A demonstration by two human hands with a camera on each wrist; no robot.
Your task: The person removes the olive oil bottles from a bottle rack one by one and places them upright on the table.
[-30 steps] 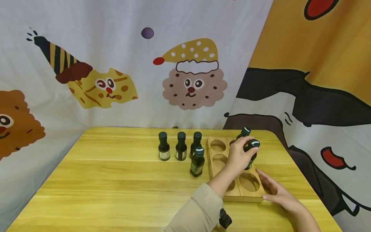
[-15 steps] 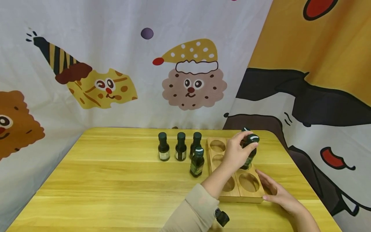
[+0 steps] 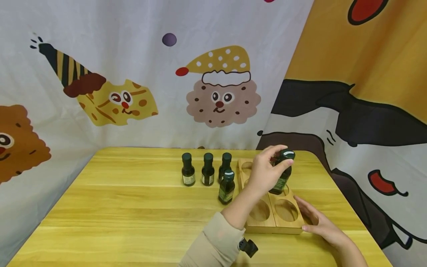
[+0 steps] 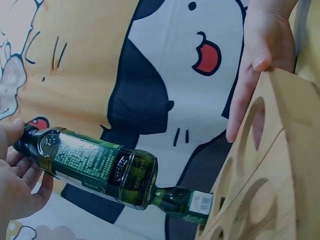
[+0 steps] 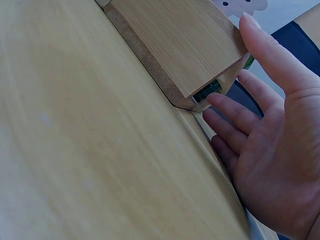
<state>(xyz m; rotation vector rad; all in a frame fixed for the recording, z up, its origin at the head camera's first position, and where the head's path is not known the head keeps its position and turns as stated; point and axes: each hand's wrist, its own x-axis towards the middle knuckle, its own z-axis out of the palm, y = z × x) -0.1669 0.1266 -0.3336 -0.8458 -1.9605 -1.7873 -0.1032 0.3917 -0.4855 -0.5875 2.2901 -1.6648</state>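
Note:
My left hand pinches a dark green glass bottle by its cap and neck. In the left wrist view, the held bottle hangs clear of the wooden rack, its printed label showing. A second bottle stands in a rack hole behind it. At the rack's near right corner, my right hand rests with thumb by the front edge and fingers along the side. The right wrist view shows that hand with its fingers loosely extended against the rack's end.
Left of the rack stand several dark bottles: one at the left, one beside it, one nearer the rack, and a green-labelled bottle in front. A printed curtain hangs behind the table.
My left hand has raised the bottle up out of its rack hole and shifted it slightly left. The right hand has stayed at the rack's corner.

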